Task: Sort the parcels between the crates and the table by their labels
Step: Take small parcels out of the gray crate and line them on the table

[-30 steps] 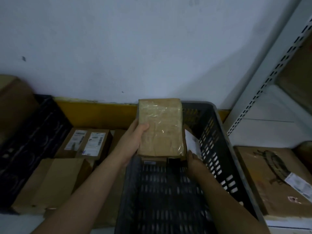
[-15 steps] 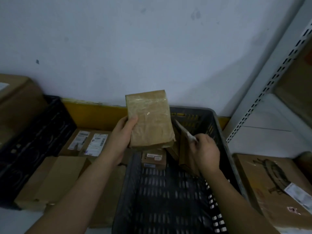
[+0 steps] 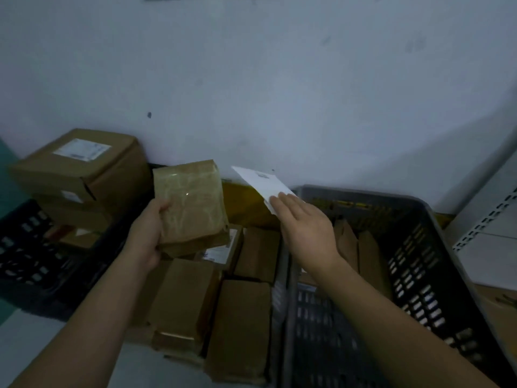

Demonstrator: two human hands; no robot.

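A black crate (image 3: 30, 256) sits at far left under stacked boxes (image 3: 81, 169). The left hand (image 3: 148, 233) grips a taped brown parcel (image 3: 191, 203) above the table's parcels (image 3: 212, 303). The right hand (image 3: 305, 228), fingers straight, seems to hold a white envelope (image 3: 263, 186) from beneath, beside the grey crate (image 3: 419, 264).

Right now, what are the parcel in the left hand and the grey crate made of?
The parcel in the left hand looks like brown paper or card under clear glossy tape; a glare spot and wrinkled sheen show it. The grey crate looks like moulded matt plastic, with slotted lattice walls.
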